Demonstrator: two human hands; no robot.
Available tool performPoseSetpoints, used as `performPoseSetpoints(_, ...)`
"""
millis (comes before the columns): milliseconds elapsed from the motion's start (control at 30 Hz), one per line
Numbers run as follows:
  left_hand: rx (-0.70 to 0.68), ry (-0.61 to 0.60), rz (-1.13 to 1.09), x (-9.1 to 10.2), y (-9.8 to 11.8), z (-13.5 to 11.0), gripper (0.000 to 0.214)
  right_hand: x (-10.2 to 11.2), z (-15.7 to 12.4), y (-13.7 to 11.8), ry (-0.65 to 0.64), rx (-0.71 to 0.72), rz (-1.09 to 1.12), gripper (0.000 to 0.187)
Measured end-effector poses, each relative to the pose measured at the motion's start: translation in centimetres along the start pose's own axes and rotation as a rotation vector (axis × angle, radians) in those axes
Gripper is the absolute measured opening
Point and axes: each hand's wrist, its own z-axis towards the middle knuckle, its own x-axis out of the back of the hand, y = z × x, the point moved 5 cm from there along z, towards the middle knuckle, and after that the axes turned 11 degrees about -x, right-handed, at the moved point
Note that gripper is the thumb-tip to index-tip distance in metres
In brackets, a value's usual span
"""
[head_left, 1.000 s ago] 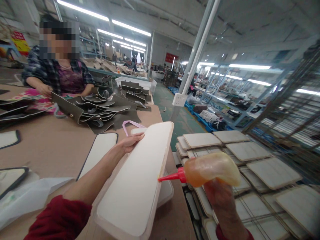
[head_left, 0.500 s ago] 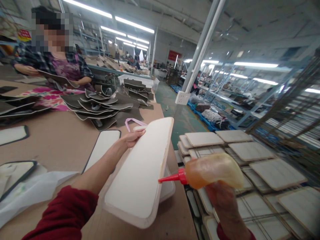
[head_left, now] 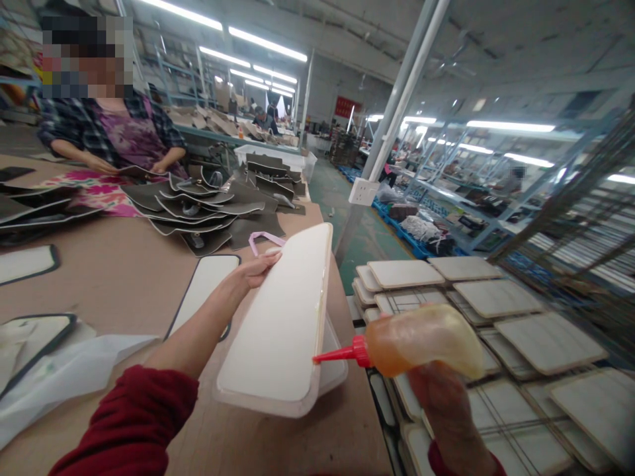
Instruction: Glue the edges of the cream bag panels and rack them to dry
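My left hand [head_left: 260, 268] grips the left edge of a long white panel [head_left: 282, 324] with rounded corners, which is tilted above the table. In my right hand [head_left: 439, 390] lies a squeeze bottle [head_left: 421, 338] of amber liquid, held on its side. Its red nozzle tip touches or nearly touches the panel's right edge near the lower end. A wet, shiny line of glue-like liquid runs along that edge above the tip. Part of another pale panel [head_left: 333, 363] shows beneath the held one. The fingers round the bottle are partly hidden behind it.
White panels [head_left: 501, 299] are stacked on the right, beside the brown table [head_left: 129, 271]. Dark curved pieces [head_left: 198, 205] are piled at the back, with a person [head_left: 119, 132] seated behind them. A dark-edged white panel [head_left: 203, 284] and translucent sheet [head_left: 74, 370] lie left.
The held panel has shifted and turned slightly, its lower end rising, while the nozzle stays about in place. More wet line shows along its edge. The other person has lowered the dark piece.
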Motion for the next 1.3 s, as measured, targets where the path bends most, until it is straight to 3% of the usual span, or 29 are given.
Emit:
performPoseSetpoints(167, -0.009, 0.034, -0.008, 0.4, 0.4, -0.3, 0.031, -0.5, -0.1, 0.2, -0.08, -0.106, 0.063, 0.076)
performPoseSetpoints(333, -0.016, 0.068, -0.018, 1.0, 0.7, -0.5, 0.032, -1.0, -0.2, -0.5, -0.08, -0.107, 0.082, 0.084)
performPoseSetpoints(667, -0.006, 0.162, -0.002, 2.3, 1.0, -1.1, 0.035, -0.8, -0.6, -0.6, -0.021, -0.036, 0.109, 0.074)
performPoseSetpoints(1067, -0.063, 0.246, -0.013, 4.0, 1.3, -1.6, 0.035, 2.8, -1.7, 2.5, 0.19, 0.109, 0.124, 0.047)
performPoseSetpoints(1200, -0.063, 0.264, -0.012, 4.7, 1.2, -1.4, 0.034, 2.6, -2.2, 2.3, 0.205, 0.174, 0.102, 0.035)
performPoseSetpoints(1300, -0.067, 0.269, -0.019, 5.4, 1.0, -1.1, 0.032, 2.0, -2.6, 1.9, 0.201, 0.201, 0.141, 0.036)
